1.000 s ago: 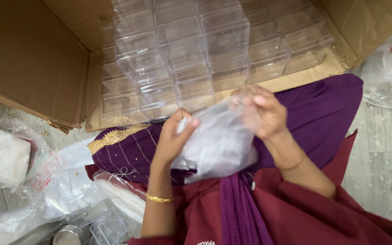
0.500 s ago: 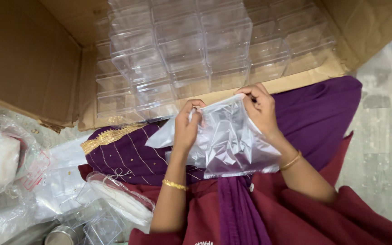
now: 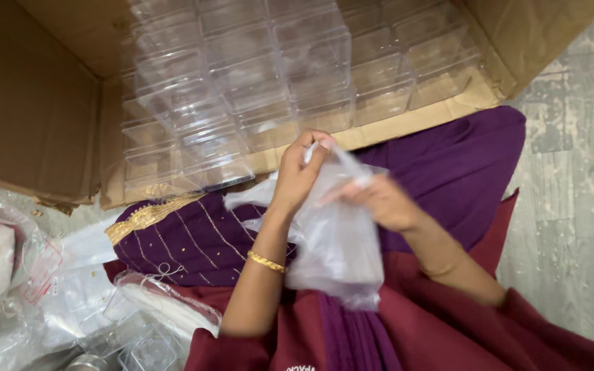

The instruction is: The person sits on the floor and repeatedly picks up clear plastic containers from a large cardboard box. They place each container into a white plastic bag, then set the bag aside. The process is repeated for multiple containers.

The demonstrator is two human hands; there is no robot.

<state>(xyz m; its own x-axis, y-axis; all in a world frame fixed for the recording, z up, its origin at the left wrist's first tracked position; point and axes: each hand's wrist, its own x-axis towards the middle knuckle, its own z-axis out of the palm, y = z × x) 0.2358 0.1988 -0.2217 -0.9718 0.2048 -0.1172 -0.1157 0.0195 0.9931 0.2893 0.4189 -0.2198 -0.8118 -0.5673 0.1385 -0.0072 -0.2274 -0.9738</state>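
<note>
While you sit on the floor (image 3: 572, 227) before the cardboard box (image 3: 42, 103) of clear plastic containers (image 3: 297, 69), the head view shows a clear plastic bag (image 3: 335, 240) over your lap. Your left hand (image 3: 300, 175) pinches its top edge, wrist bent, apparently to part the mouth; your right hand (image 3: 383, 203), blurred, closes on the film beside it.
</note>
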